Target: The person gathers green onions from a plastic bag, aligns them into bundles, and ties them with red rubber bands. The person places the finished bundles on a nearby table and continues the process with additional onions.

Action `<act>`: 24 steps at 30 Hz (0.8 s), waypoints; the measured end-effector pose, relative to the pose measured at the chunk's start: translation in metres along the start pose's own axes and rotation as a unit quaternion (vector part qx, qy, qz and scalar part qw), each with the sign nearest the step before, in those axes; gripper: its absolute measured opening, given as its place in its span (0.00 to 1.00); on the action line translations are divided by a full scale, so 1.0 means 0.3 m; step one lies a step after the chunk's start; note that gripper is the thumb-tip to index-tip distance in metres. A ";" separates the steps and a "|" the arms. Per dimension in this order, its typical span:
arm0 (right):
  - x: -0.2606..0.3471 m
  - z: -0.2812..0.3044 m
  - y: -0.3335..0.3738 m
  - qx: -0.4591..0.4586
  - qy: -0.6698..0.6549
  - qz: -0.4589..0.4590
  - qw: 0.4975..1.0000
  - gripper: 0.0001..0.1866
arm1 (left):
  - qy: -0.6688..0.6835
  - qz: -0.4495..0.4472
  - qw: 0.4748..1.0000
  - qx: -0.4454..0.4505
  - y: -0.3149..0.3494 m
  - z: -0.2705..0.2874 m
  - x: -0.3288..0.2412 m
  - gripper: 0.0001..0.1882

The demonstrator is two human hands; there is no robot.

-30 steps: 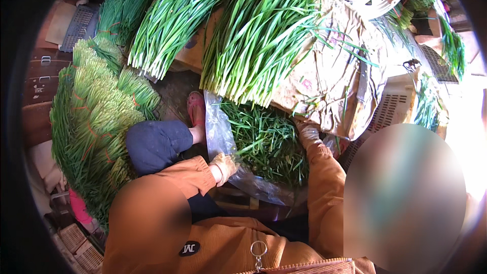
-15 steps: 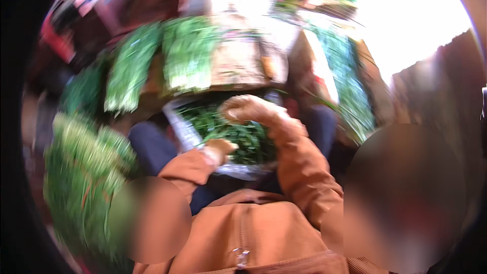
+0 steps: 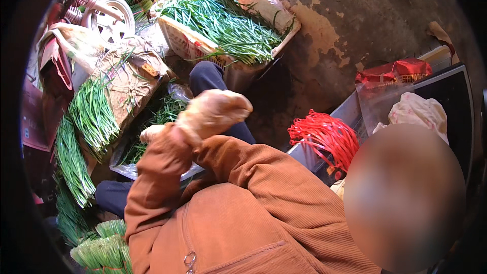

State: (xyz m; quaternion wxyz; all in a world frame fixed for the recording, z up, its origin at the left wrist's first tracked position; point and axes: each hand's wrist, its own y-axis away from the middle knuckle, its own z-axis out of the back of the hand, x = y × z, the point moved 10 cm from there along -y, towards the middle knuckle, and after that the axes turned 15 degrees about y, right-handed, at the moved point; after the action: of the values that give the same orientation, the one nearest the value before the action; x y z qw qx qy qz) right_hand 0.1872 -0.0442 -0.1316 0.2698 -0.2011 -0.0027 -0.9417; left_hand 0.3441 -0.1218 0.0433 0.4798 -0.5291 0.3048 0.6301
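Note:
My left hand (image 3: 215,111) is raised over my right forearm and points right, toward my knee. It looks covered by a beige glove; the fingers are blurred and curled together, and whatever is in them is hidden. From behind my left sleeve only a small part of my right hand (image 3: 152,132) shows, beside the loose green stalks (image 3: 167,110). Those stalks lie in a plastic-lined container (image 3: 124,170) between my knees. A heap of bright red strips (image 3: 324,139), with the look of ties, lies to my right, apart from both hands.
Beyond my knee a lined crate (image 3: 291,28) brims with long green stalks. To the left, bundles of green stalks (image 3: 94,114) rest by a brown board (image 3: 129,78) bearing a knife (image 3: 144,66). A red package (image 3: 393,72), a crumpled pale bag (image 3: 421,114) and a dark panel (image 3: 449,101) are at right.
My view has swung to the right, bringing the red strips into sight. The left hand has risen out of the container and crossed over the right forearm; the right hand is now mostly hidden.

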 end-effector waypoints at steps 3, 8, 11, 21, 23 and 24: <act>-0.053 -0.091 0.109 0.060 0.000 -0.034 0.998 0.11 | -0.019 -0.034 0.994 0.103 -0.130 -0.249 0.085 0.09; -0.033 -0.154 0.139 0.096 -0.010 -0.025 0.995 0.12 | -0.007 -0.103 0.987 0.120 -0.134 -0.419 0.005 0.11; -0.031 -0.172 0.138 0.102 -0.007 -0.024 0.994 0.12 | -0.026 -0.138 0.985 0.101 -0.140 -0.445 -0.043 0.11; 0.028 -0.186 0.058 0.107 -0.005 0.005 0.994 0.12 | -0.083 -0.198 0.976 0.050 -0.174 -0.500 -0.049 0.07; 0.042 -0.182 0.045 0.106 -0.003 0.011 0.994 0.12 | -0.066 -0.204 0.976 0.042 -0.165 -0.486 -0.051 0.05; 0.044 -0.180 0.048 0.107 -0.003 0.009 0.994 0.12 | -0.052 -0.194 0.979 0.044 -0.164 -0.470 -0.049 0.05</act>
State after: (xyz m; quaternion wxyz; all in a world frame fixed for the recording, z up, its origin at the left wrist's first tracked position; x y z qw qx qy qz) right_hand 0.1641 -0.0694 -0.1778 0.2979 -0.1743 -0.1021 -0.9330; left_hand 0.4423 -0.2342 0.0276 0.6309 -0.5230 0.1986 0.5376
